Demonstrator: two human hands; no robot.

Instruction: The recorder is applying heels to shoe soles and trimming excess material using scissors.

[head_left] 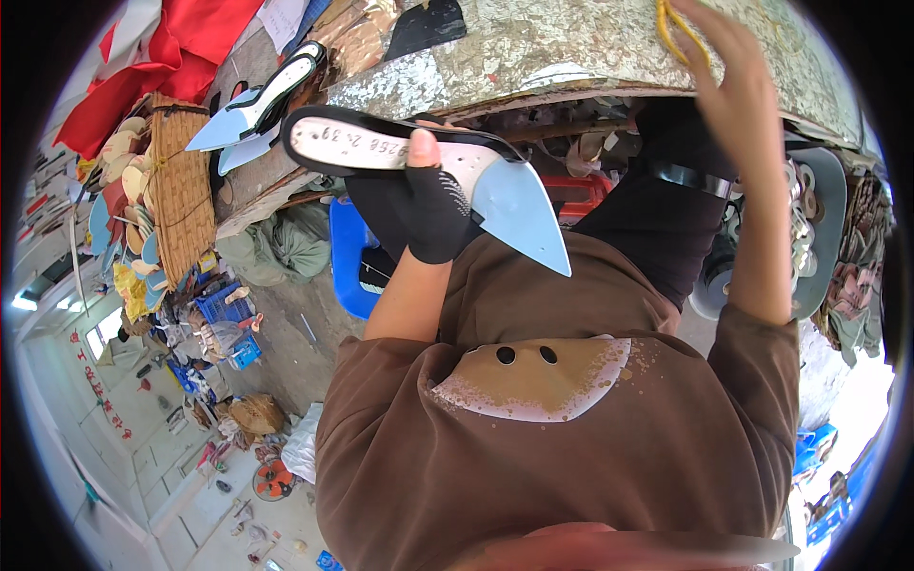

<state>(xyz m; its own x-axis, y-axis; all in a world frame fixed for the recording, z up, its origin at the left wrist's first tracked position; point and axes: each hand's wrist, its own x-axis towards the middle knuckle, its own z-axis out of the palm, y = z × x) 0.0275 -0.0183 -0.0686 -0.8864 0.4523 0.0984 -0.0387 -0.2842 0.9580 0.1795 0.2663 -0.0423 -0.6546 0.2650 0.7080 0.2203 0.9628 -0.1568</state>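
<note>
At the worn, paint-flecked bench [609, 43], the gloved left hand [436, 214] gripped a shoe form [486, 181] before its near edge; over it, the right hand [733, 105] met a yellow loop [664, 29], grip unclear. Left of it were a woven panel [181, 200] and an orange fan [272, 481].

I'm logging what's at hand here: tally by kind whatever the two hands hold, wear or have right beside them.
Light-blue pointed shoe last, in the left hand: 1
Black glove, left hand: 1
Yellow loop-shaped thing, by the right hand: 1
Total: 3
</note>
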